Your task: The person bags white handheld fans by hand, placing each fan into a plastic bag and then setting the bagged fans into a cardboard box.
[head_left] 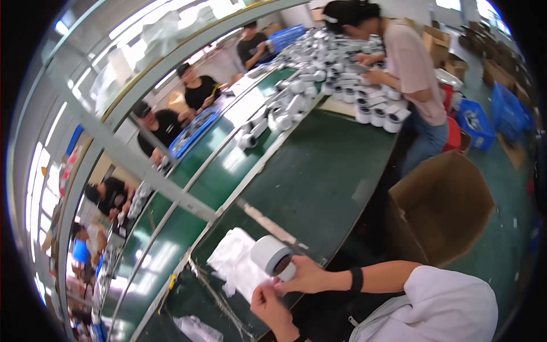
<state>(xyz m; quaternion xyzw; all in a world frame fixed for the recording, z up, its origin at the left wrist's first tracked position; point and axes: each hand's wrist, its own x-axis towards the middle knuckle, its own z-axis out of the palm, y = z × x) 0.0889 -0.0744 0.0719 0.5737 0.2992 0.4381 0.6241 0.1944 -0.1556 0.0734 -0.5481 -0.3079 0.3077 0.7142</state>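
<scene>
At lower centre, the right hand (309,276) clamps its fingers on a white cylindrical camera housing (265,251), apparently steadying it beside the left hand (270,306), whose finger closure cannot be told.

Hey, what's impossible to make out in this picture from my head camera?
In the head view:
Left hand: fingertips blurred, so whether they pinch anything is unclear.
White cylindrical housing: partly covered by the right hand; its far side faces away.
Left wrist: forearm beyond cut off by the lower edge.
Far housings: too small and overlapping to count.
</scene>
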